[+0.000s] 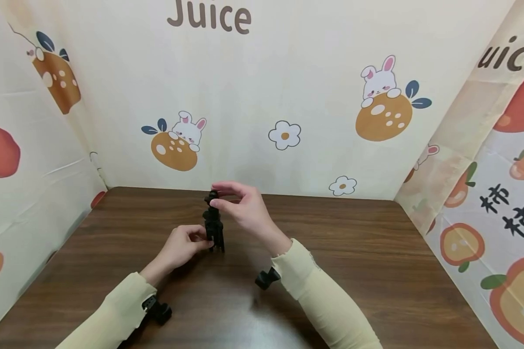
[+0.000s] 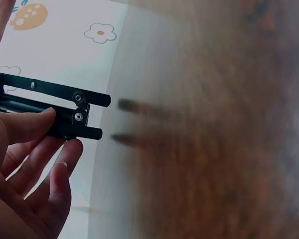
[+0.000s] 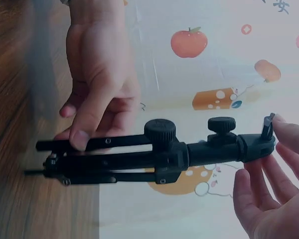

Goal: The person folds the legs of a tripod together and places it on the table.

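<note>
A small black tripod [image 1: 214, 227] stands upright over the wooden table with its legs folded together. My left hand [image 1: 179, 249] grips the lower legs; the thumb [image 2: 35, 124] lies along them with fingers behind. In the left wrist view a slight gap shows between the leg tips and their dark reflections. Up at the tripod's head, my right hand [image 1: 246, 208] pinches the top between thumb and fingers. Two round knobs, a larger knob [image 3: 160, 130] and a smaller knob [image 3: 222, 124], stick out along its side in the right wrist view.
The brown wooden table [image 1: 353, 271] spreads around both hands. A printed curtain [image 1: 314, 97] with rabbits, fruit and flowers hangs behind it, with more cloth at left and right. A black wrist camera [image 1: 267, 278] sits under the right sleeve, another camera [image 1: 158, 310] at the left.
</note>
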The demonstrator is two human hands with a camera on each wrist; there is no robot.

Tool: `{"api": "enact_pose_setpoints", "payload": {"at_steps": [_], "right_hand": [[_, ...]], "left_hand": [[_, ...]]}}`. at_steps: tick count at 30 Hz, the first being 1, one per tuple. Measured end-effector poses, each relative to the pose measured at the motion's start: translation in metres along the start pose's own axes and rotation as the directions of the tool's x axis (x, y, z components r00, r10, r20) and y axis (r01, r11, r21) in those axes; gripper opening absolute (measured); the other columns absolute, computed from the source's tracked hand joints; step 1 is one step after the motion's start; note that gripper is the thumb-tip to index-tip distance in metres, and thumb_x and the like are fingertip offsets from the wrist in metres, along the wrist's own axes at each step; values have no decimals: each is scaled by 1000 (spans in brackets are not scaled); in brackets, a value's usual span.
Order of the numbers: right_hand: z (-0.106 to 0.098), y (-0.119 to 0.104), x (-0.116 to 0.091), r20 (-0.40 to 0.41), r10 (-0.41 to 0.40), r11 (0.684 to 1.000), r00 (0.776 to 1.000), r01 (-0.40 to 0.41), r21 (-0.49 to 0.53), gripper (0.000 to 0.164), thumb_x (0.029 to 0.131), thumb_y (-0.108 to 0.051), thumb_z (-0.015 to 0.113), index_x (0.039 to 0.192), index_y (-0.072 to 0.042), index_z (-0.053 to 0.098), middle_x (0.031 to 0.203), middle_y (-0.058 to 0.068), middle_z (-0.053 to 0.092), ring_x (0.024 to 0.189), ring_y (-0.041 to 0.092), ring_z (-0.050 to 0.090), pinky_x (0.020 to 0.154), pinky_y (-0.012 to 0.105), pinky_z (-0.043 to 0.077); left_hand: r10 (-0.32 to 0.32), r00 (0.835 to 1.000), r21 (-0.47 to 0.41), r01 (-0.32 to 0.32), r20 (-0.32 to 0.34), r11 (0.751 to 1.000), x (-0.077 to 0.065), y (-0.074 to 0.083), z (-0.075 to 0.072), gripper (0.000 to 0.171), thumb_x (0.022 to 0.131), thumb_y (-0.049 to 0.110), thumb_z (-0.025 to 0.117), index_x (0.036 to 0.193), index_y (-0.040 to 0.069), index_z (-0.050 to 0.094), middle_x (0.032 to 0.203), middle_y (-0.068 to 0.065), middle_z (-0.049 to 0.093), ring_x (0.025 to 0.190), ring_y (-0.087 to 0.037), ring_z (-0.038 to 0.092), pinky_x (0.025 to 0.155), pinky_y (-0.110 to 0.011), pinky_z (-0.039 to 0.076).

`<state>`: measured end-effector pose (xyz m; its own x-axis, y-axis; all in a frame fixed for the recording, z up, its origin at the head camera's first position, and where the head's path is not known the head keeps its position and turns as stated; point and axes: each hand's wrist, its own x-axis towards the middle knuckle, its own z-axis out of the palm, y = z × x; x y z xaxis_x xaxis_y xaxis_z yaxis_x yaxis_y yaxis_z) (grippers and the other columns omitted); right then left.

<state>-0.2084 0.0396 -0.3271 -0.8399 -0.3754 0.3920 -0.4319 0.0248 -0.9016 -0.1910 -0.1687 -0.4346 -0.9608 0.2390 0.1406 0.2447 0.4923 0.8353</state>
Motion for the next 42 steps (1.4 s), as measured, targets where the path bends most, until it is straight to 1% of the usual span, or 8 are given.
{"api": "enact_pose_setpoints", "payload": {"at_steps": [6,11,16,19,23,33,37,42], "right_hand": [[-15,1,-7,-2,-14,1000,1000,14,3,32,90,-12,76,121,-7,70,115,7,70,107,18,64,87,35,53],[-29,2,-13,-14,-6,1000,1000,5,-14,33,89,-12,76,121,-7,70,117,5,70,108,21,64,88,34,53],[-43,5,-19,-25,-7,1000,1000,7,-27,33,88,-9,77,120,-6,71,116,8,70,107,21,65,88,35,54],[-50,9,-25,-29,-19,998,999,17,-57,33,86,-8,79,118,-5,72,115,11,70,106,21,65,86,37,54],[-60,17,-33,-27,-16,993,999,13,-119,32,84,-9,80,116,-9,73,113,7,70,105,17,66,86,36,54],[-80,37,-50,-42,85,984,996,-90,-151,31,84,-13,81,114,-13,74,110,3,70,97,21,69,82,33,56],[-83,41,-53,-42,127,982,991,-132,-136,29,85,-12,80,113,-11,74,111,5,70,95,24,69,79,33,56],[-87,45,-58,-62,164,980,985,-170,-105,29,85,-9,79,113,-4,73,108,12,71,95,26,69,79,32,56]], "left_hand": [[27,1000,6,-27,3,1000,-1,5,-3,6,85,16,80,88,17,75,79,4,70,73,-18,63,64,-32,50],[37,999,28,-38,10,999,-3,9,-7,6,85,13,80,87,16,74,79,4,68,74,-17,62,64,-31,51],[66,998,47,-65,-11,997,-3,12,-10,7,85,12,79,88,15,74,81,4,68,77,-17,62,63,-30,50],[84,996,60,-82,-31,995,-5,12,-11,7,85,11,79,90,13,73,83,3,67,78,-17,61,63,-30,50],[94,994,87,-90,-47,992,-7,10,-14,6,87,11,78,92,12,73,84,4,66,79,-16,59,62,-29,47],[86,996,81,-83,-31,993,-9,13,-13,5,90,10,74,94,10,70,87,2,60,78,-17,54,66,-29,45],[86,996,73,-84,-30,994,-8,13,-11,5,92,8,72,96,7,70,88,1,59,80,-18,54,69,-30,45],[103,995,32,-103,-15,994,-5,12,-10,4,96,11,68,100,11,68,96,0,59,92,-19,55,80,-37,44]]}}
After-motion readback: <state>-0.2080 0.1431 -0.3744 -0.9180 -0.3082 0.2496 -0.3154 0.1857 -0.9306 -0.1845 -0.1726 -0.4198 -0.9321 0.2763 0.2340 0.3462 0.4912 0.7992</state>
